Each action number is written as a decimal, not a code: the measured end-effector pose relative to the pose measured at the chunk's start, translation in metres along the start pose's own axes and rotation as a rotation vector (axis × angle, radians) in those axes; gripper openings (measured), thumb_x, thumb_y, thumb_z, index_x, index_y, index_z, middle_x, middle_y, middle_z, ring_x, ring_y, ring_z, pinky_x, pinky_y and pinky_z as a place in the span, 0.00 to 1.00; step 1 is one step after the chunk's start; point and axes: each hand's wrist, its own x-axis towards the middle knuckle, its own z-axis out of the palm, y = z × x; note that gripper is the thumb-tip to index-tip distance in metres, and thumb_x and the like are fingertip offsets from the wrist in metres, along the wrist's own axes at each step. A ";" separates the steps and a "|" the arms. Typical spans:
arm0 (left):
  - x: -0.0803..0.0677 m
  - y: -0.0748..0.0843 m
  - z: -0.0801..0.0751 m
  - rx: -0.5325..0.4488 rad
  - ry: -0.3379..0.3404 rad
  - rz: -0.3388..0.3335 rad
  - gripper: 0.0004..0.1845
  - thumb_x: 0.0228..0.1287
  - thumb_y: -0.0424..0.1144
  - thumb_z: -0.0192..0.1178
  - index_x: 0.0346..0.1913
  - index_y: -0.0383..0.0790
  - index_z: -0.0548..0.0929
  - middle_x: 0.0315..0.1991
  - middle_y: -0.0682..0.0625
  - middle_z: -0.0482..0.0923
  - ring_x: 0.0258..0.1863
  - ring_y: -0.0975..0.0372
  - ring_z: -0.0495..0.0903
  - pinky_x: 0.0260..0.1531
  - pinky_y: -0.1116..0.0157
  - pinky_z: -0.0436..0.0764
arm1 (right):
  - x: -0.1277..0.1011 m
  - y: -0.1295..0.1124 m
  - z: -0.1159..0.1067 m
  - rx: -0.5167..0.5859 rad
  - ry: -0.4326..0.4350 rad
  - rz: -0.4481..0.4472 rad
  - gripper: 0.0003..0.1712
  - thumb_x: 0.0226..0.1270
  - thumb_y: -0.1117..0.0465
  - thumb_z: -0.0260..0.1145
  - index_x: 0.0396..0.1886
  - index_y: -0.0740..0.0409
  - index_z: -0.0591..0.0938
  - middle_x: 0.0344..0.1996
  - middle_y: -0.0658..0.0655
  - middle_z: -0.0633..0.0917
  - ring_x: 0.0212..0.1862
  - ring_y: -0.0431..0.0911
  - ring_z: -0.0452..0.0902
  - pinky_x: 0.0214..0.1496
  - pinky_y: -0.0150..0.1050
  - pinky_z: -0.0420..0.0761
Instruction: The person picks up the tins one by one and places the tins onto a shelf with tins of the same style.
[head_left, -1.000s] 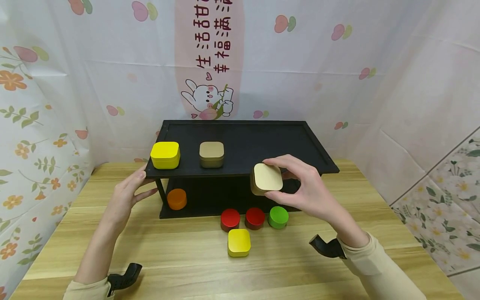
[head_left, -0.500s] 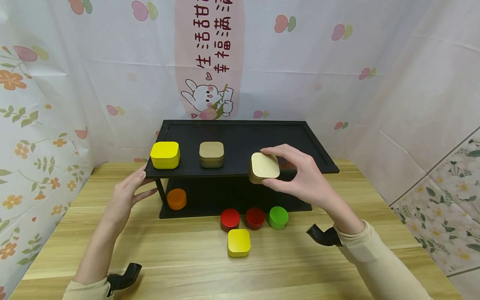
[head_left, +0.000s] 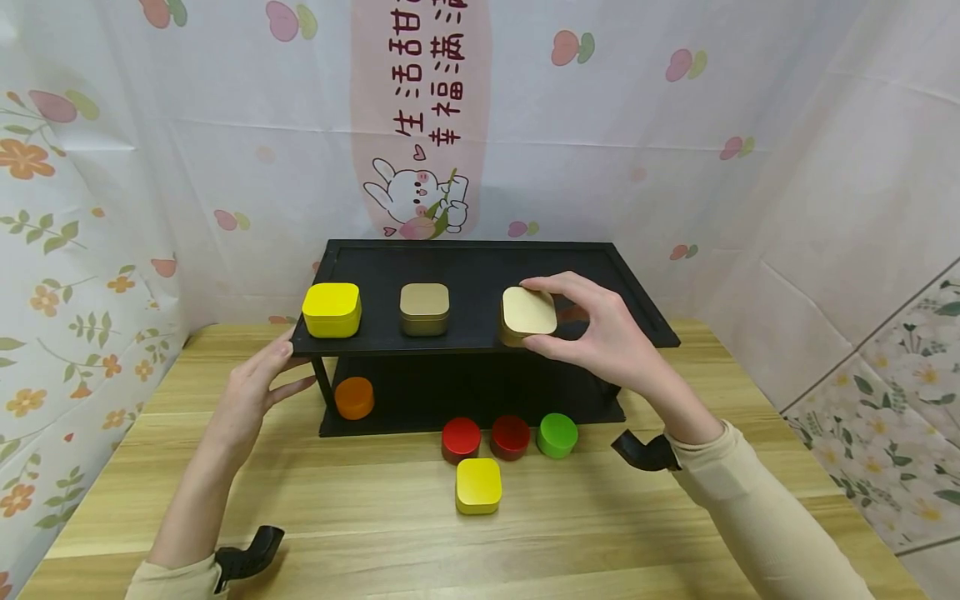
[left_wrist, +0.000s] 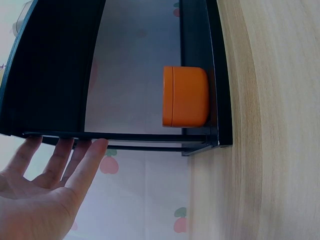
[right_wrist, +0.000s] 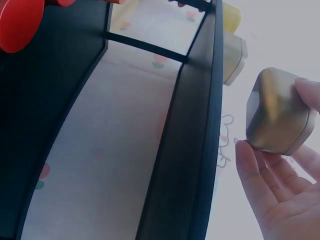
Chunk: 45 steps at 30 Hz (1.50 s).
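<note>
Table [head_left: 375,533]: we see pale wood under everything, with the black shelf standing at its far middle.
Shelf [head_left: 480,275]: 2 levels; the top board has a raised rim, and its front edge runs left to right across our view.
Left hand [head_left: 255,387]: our fingers lie straight and relaxed against the shelf's front left corner, holding nothing; the left wrist view shows the fingertips [left_wrist: 92,150] touching the thin frame bar.
Right hand [head_left: 600,337]: curled around the pale gold square tin [head_left: 528,315], thumb on the near side, fingers over the far side, so the grip is closed on it.
Gold tin, place: over the right part of the top board's front edge; the right wrist view shows it beside the rim, apparently not touching the board.
Key relation: the free stretch of the top board lies just beyond and below the tin, and our right hand is the nearer one.
Row on top: yellow square tin [head_left: 332,310], then darker gold square tin [head_left: 424,308], both left of the held tin.
Lower level: 1 orange round tin [head_left: 354,397].
In front: 2 red round tins [head_left: 461,439], 1 green round tin [head_left: 557,435], 1 yellow square tin on the table [head_left: 478,485].
</note>
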 end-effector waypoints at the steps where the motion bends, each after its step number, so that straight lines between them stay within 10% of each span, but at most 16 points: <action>1: 0.000 0.000 0.000 0.002 -0.001 0.000 0.29 0.83 0.52 0.47 0.77 0.41 0.68 0.69 0.62 0.71 0.57 0.70 0.79 0.51 0.72 0.88 | 0.001 0.001 0.000 -0.003 -0.004 0.004 0.35 0.57 0.60 0.81 0.66 0.45 0.81 0.58 0.47 0.83 0.52 0.38 0.78 0.51 0.27 0.86; 19: 0.001 0.000 0.000 0.004 -0.001 0.000 0.30 0.83 0.52 0.47 0.78 0.40 0.67 0.71 0.61 0.70 0.58 0.71 0.79 0.51 0.73 0.87 | 0.020 0.021 0.006 -0.022 -0.064 0.137 0.36 0.60 0.54 0.80 0.68 0.46 0.79 0.63 0.50 0.82 0.56 0.46 0.78 0.58 0.48 0.85; 45: 0.000 0.001 0.000 0.033 0.000 -0.004 0.30 0.83 0.53 0.46 0.78 0.39 0.66 0.71 0.58 0.69 0.57 0.69 0.78 0.51 0.73 0.87 | 0.027 0.030 0.011 0.016 -0.138 0.189 0.35 0.63 0.52 0.78 0.69 0.48 0.79 0.63 0.52 0.83 0.59 0.48 0.79 0.63 0.49 0.85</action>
